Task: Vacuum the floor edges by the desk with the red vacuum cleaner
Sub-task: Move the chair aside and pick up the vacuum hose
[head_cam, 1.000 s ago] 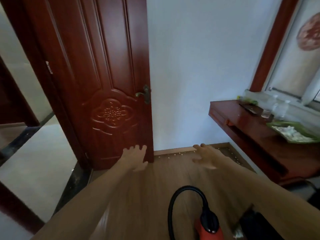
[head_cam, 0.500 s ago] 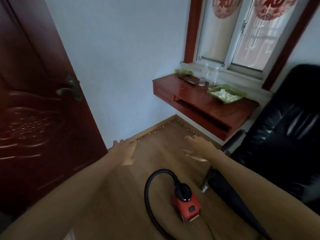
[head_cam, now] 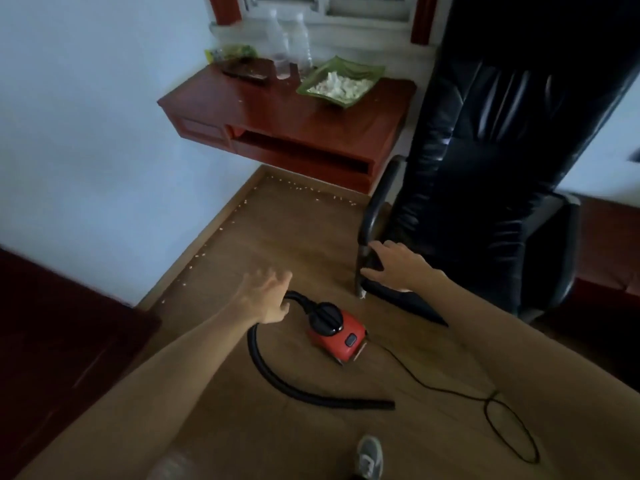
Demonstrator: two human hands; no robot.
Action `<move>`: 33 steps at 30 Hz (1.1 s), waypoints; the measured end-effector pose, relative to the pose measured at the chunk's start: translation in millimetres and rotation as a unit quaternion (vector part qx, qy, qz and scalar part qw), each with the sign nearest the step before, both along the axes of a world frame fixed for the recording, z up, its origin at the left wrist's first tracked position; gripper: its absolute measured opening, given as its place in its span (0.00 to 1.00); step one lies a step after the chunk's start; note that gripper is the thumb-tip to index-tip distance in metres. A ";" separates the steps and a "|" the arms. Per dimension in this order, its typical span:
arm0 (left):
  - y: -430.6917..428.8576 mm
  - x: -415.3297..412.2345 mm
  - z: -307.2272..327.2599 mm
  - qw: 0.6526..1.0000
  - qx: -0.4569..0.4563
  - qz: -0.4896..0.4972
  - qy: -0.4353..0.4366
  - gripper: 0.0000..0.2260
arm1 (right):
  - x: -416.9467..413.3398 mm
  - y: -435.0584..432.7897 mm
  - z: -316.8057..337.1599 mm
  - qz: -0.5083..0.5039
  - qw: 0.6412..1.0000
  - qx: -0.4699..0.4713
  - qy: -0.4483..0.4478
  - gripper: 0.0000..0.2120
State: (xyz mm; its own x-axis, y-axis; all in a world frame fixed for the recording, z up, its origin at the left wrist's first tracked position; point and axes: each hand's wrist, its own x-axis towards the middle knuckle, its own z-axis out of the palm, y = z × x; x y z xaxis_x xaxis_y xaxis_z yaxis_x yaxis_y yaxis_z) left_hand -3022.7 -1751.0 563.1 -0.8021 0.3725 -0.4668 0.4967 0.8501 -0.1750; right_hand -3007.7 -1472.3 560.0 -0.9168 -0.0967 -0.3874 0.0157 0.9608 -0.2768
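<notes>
Both our hands hang open and empty, left hand (head_cam: 268, 299) over the hose (head_cam: 277, 375), right hand (head_cam: 398, 268) near the chair (head_cam: 485, 168). The red vacuum cleaner (head_cam: 337, 336) sits on the floor, well short of the desk (head_cam: 277, 109); we should take the hose end low for the crumbs (head_cam: 214, 237).

both arms outstretched, left hand (head_cam: 265, 299) and right hand (head_cam: 398, 266) fingers spread.
</notes>
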 end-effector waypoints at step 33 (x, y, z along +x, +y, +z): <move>17.9 -12.6 -439.8 0.952 -0.076 -0.083 -0.286 0.24 | 181.0 -26.6 -460.3 -0.305 0.882 -0.151 -0.326 0.29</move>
